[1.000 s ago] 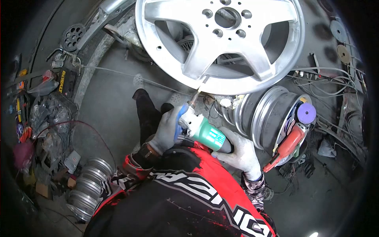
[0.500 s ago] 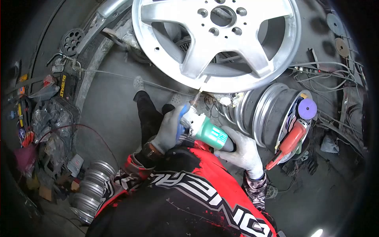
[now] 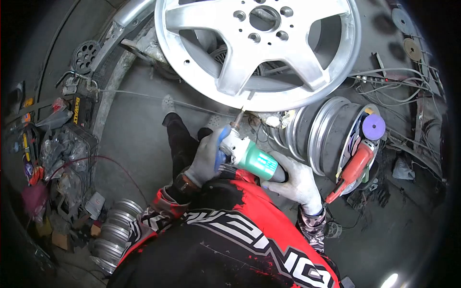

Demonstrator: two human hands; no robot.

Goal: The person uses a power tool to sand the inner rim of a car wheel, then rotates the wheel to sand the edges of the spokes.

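Note:
A green power tool (image 3: 260, 162) with a metal head lies across the front of my body, its slim bit pointing up to the lower rim of a large silver wheel (image 3: 245, 72). My gloved left hand (image 3: 208, 156) is wrapped round the metal head of the tool. The dark rear end of the tool is in my right hand (image 3: 297, 185), in a white glove. The tip of the bit is at the wheel's rim below a spoke; whether it touches cannot be told.
At the right, a red power tool (image 3: 354, 168) and a purple disc (image 3: 373, 126) rest on stacked rims (image 3: 326, 137). Cables (image 3: 403, 81) lie behind them. More rims (image 3: 115, 230) stand at lower left, near plastic bags and a yellow-lettered case (image 3: 81, 111).
The wheel and surroundings sit slightly further left and up in the view. Both hands keep their hold on the green tool, with its bit still at the rim.

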